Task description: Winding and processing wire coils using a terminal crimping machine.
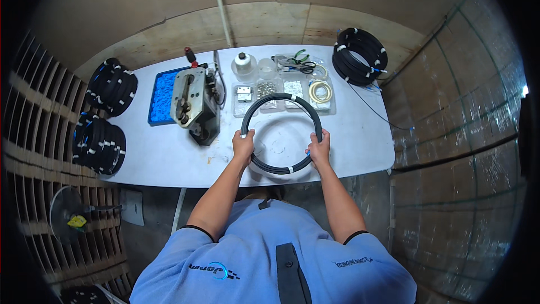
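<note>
Both hands grip a coil of black cable [262, 102], bound with white tape at several spots. My left hand [243, 145] is closed around its left side, and my right hand [319, 147] around its right side. A bit of blue shows at the right hand's fingers. The ring is held over the near part of the white table [349, 152], its far edge in front of the parts trays. Whether it touches the tabletop I cannot tell.
A metal hand press [194, 98] stands left of centre beside a blue-filled tray [163, 95]. Clear parts boxes [266, 89], a white bottle [243, 65] and scissors [301, 66] sit behind the ring. Black cable coils [360, 56] are stacked at right, with more coils [100, 142] at left.
</note>
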Demonstrator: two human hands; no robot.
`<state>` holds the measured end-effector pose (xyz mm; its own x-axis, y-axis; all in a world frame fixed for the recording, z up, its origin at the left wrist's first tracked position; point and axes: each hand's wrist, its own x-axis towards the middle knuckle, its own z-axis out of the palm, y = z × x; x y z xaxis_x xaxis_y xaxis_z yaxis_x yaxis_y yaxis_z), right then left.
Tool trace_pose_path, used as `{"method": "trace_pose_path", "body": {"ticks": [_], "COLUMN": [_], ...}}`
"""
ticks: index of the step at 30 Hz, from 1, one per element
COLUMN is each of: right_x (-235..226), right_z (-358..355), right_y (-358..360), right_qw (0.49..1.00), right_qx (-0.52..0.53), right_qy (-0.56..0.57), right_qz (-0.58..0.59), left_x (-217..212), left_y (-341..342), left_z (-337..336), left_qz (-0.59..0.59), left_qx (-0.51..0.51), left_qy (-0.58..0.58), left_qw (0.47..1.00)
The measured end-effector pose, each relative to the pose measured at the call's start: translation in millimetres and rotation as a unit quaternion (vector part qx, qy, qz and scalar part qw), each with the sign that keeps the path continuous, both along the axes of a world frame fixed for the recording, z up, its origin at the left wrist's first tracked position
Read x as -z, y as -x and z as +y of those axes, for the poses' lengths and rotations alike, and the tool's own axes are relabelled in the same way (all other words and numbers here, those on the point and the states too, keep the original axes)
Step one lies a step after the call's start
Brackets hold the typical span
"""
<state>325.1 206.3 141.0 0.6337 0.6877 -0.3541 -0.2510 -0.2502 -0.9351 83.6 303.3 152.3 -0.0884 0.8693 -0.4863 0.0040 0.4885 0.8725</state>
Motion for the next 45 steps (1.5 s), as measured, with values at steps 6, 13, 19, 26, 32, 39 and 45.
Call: {"method": "trace_pose_path", "body": {"ticks": [6,13,19,26,32,39,45], "right_x": [-36,-75,-85,-98,-101,-123,-176], "right_z": [41,81,106,135,175,264,364], "right_y": [31,93,162,263,386,564,719], "right_qw": [0.993,0.969,0.947,0.922,0.893,0.845,0.803], "right_qx": [-0.089,-0.215,-0.294,-0.373,-0.438,-0.516,-0.556], "right_qy": [-0.08,-0.117,-0.128,-0.1,-0.107,-0.144,-0.213], "right_qz": [0.012,0.003,0.031,0.042,-0.005,0.004,0.021], "left_x": [-48,-82,-103,-88,-69,-120,-128], "left_y": [46,119,181,269,375,532,696], "left_z": [4,-20,-50,-57,-45,11,104], "left_qz": [-0.053,-0.05,-0.041,-0.044,0.055,0.093,0.193], "left_qx": [-0.064,-0.159,-0.218,-0.328,-0.41,-0.475,-0.517], "left_qy": [-0.049,-0.094,-0.115,-0.164,-0.174,-0.177,-0.249], "left_qw": [0.995,0.981,0.968,0.93,0.893,0.857,0.796]}}
